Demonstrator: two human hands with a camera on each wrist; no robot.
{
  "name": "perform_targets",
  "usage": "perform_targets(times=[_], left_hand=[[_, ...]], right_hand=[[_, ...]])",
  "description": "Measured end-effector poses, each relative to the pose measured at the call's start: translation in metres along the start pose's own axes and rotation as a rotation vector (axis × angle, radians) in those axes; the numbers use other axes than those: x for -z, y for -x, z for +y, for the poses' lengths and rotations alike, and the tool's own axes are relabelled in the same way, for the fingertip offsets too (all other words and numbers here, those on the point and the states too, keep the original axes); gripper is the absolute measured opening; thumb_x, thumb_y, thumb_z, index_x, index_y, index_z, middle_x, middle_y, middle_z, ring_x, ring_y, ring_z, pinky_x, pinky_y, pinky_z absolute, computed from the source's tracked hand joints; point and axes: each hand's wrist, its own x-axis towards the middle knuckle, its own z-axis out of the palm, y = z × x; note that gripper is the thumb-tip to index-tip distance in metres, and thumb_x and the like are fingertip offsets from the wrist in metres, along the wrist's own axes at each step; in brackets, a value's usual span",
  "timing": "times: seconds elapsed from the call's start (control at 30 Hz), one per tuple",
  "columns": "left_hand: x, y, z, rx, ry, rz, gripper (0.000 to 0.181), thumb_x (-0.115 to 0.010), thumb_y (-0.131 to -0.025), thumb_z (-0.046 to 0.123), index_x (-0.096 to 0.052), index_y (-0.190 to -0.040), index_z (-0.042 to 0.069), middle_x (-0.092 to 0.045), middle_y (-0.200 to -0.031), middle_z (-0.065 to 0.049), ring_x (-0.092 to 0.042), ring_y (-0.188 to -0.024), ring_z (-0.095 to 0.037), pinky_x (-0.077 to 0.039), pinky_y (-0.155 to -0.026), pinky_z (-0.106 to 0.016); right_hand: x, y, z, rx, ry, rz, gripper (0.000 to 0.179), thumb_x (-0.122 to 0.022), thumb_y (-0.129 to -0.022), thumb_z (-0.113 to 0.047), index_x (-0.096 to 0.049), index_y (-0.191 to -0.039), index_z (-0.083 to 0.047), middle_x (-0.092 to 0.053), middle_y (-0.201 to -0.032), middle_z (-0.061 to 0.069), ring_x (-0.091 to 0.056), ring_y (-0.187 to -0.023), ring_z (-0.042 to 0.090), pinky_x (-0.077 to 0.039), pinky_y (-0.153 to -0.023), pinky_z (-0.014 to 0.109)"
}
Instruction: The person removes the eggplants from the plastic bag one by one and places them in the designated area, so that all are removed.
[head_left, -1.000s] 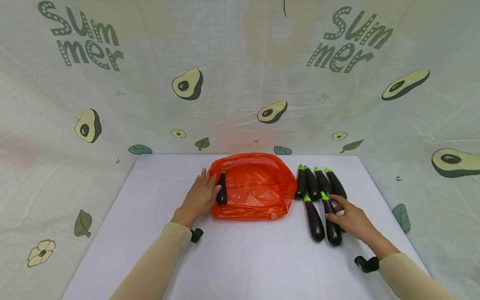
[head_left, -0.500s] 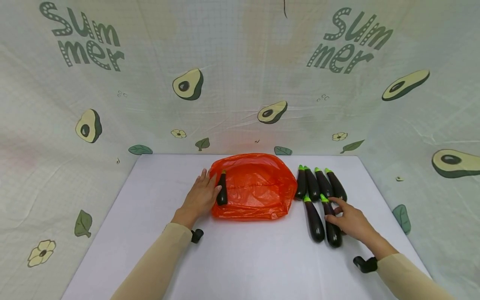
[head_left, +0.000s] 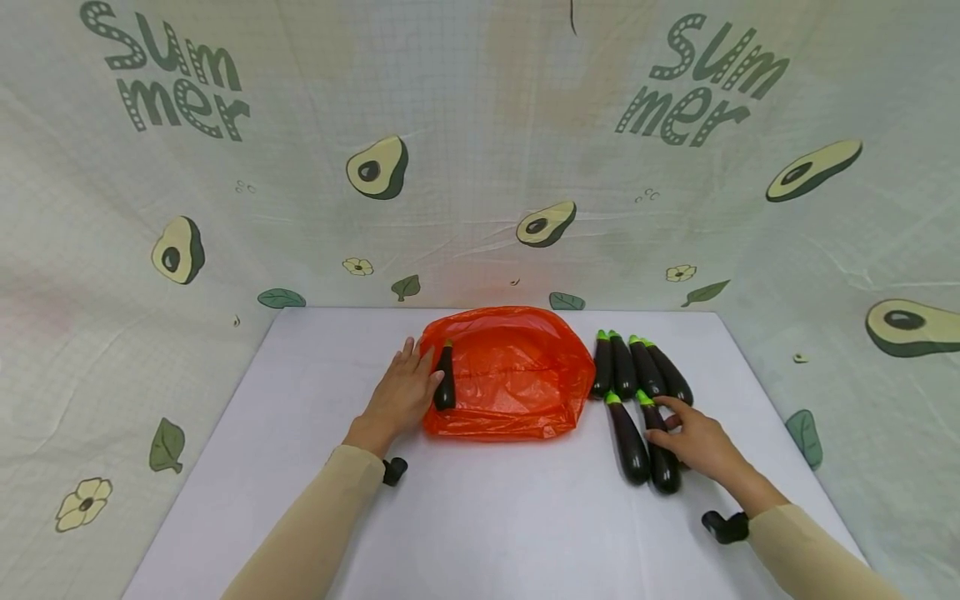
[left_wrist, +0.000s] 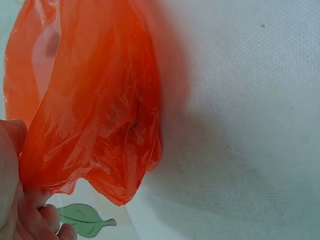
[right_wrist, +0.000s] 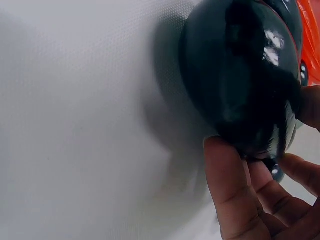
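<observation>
An eggplant lies on the white worktop, right of an orange plastic bag; the right hand curls its thumb and fingers round it. The left hand rests flat with fingers straight at the bag's left edge, touching another eggplant. Five more eggplants lie just beside.

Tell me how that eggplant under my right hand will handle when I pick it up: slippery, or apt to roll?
The eggplant looks glossy, so it may be a bit slippery; the right hand already curls round it. Its long rounded body lying on the flat table suggests it could roll sideways if nudged. It seems firm, not floppy.
</observation>
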Motion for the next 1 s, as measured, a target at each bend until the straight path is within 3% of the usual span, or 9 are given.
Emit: perform_targets(times=[0.53, 0.77, 1.0], left_hand=[[0.0013, 0.0005, 0.0017, -0.016, -0.006, 0.017, 0.066, -0.046, -0.113, 0.04, -0.03, -0.166, 0.003, -0.026, -0.173, -0.021, -0.009, -0.164, -0.038, -0.016, -0.132, -0.054], [0.0029, 0.0005, 0.0024, -0.01, -0.012, 0.006, 0.067, -0.044, -0.113, 0.041, -0.028, -0.166, 0.004, -0.025, -0.173, -0.02, -0.008, -0.165, -0.037, -0.014, -0.133, -0.053], [0.003, 0.0003, 0.0031, 0.007, -0.006, -0.01, 0.067, -0.043, -0.113, 0.042, -0.026, -0.167, 0.006, -0.023, -0.174, -0.019, -0.005, -0.165, -0.036, -0.013, -0.133, -0.052]], right_hand=[[-0.0037, -0.0029, 0.0004, 0.001, 0.004, 0.011, 0.077, -0.074, -0.096, -0.039, -0.045, -0.15, 0.007, -0.069, -0.115, 0.029, -0.067, -0.076, 0.02, -0.054, -0.061, 0.033], [-0.0012, -0.0044, 0.0025, 0.007, 0.049, 0.029, 0.078, -0.074, -0.096, -0.044, -0.047, -0.149, 0.008, -0.07, -0.116, 0.026, -0.067, -0.089, 0.028, -0.054, -0.07, 0.039], [-0.0004, -0.0038, 0.0017, 0.023, 0.019, 0.076, 0.077, -0.074, -0.097, -0.043, -0.047, -0.148, 0.008, -0.068, -0.121, 0.03, -0.07, -0.099, 0.038, -0.059, -0.078, 0.049]])
